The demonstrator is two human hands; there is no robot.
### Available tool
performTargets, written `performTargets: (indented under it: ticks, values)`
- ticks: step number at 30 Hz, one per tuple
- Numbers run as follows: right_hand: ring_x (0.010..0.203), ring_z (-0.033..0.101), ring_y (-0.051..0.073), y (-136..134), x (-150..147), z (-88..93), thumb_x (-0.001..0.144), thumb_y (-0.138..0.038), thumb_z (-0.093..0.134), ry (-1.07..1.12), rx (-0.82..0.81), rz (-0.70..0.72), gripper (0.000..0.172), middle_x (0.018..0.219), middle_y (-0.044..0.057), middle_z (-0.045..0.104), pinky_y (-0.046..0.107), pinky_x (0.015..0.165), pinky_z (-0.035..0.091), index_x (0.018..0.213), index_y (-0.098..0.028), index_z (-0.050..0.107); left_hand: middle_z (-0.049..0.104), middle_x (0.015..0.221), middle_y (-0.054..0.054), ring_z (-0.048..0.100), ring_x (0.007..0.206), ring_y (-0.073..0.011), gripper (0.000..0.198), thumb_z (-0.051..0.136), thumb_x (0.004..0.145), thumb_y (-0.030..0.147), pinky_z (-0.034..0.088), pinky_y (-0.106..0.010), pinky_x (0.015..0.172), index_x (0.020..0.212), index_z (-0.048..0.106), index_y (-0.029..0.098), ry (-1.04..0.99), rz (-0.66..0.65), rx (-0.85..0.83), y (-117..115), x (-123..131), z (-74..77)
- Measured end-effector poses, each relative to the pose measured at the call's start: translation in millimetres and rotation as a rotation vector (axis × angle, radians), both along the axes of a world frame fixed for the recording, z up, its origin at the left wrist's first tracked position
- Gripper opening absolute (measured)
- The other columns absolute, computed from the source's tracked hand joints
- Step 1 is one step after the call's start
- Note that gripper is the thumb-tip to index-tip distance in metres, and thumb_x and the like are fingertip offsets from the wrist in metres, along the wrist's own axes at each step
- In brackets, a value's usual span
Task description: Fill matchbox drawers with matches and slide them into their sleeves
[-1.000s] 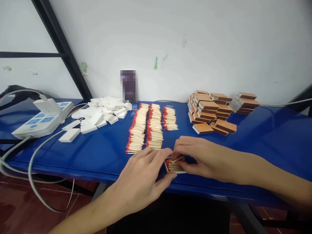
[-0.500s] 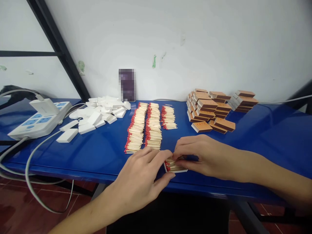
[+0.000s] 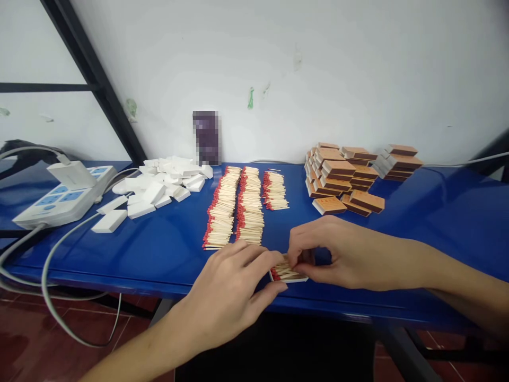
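A small white matchbox tray (image 3: 287, 274) filled with red-tipped matches lies near the front edge of the blue table (image 3: 167, 244). My left hand (image 3: 230, 289) grips its left end between thumb and fingers. My right hand (image 3: 338, 252) is curled over the tray's right side, fingertips pinched on the matches inside. Just behind my hands lie three rows of loose red-tipped matches (image 3: 240, 204).
A heap of white inner trays (image 3: 159, 183) lies at the back left. Stacked brown matchbox sleeves (image 3: 350, 175) sit at the back right. A white power strip (image 3: 67, 193) with grey cables (image 3: 47, 265) hangs off the left end. A black frame bar (image 3: 91, 79) leans on the wall.
My right hand has shifted slightly right and curled tighter over the tray, pressing in the loose match. My left hand has stayed on the tray's left end.
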State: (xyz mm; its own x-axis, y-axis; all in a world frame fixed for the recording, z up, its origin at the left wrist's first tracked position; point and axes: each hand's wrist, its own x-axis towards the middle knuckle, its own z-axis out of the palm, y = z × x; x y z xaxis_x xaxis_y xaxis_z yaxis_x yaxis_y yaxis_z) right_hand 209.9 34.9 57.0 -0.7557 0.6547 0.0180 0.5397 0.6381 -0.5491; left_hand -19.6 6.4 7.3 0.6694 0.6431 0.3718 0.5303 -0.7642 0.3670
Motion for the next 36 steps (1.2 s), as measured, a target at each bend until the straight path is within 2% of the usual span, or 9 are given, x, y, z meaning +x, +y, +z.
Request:
performTargets:
  ticks: [9, 18, 27, 36]
  values:
    - [0.07, 0.064, 0.011, -2.1, 0.6, -1.8, 0.088, -0.028, 0.063, 0.034, 0.005, 0.002, 0.01, 0.078, -0.002, 0.071, 0.022, 0.063, 0.046, 0.084, -0.022, 0.07, 0.067, 0.107, -0.001, 0.061, 0.096, -0.0221, 0.016, 0.054, 0.101, 0.032, 0.047, -0.037, 0.082, 0.113, 0.055, 0.023, 0.008, -0.007, 0.006, -1.6, -0.3, 2.4]
    - [0.071, 0.061, 0.012, -0.1, -0.5, -6.6, 0.087, -0.019, 0.062, 0.018, 0.064, 0.012, 0.009, 0.081, 0.0, 0.067, 0.023, 0.063, 0.046, 0.082, -0.02, 0.068, 0.068, 0.107, -0.001, 0.062, 0.094, -0.0216, 0.016, 0.06, 0.098, 0.03, 0.048, -0.036, 0.081, 0.113, 0.057, 0.024, -0.005, -0.016, -0.003, -0.7, -0.1, -0.2]
    - [0.073, 0.06, 0.011, -1.5, -0.1, -2.1, 0.091, -0.025, 0.06, -0.003, 0.028, 0.081, 0.014, 0.08, -0.001, 0.066, 0.023, 0.067, 0.045, 0.082, -0.02, 0.069, 0.068, 0.109, 0.0, 0.062, 0.096, -0.0205, 0.014, 0.063, 0.096, 0.029, 0.05, -0.037, 0.085, 0.107, 0.058, 0.023, -0.032, -0.01, -0.015, -0.2, 0.0, -2.0]
    - [0.068, 0.054, 0.011, -0.3, -0.5, -7.8, 0.086, -0.017, 0.059, -0.032, 0.138, -0.027, 0.008, 0.08, -0.001, 0.061, 0.024, 0.061, 0.039, 0.079, -0.02, 0.063, 0.066, 0.107, -0.004, 0.062, 0.094, -0.021, 0.012, 0.054, 0.1, 0.028, 0.051, -0.037, 0.081, 0.099, 0.063, 0.02, 0.022, -0.049, 0.048, 0.2, -0.6, -0.1]
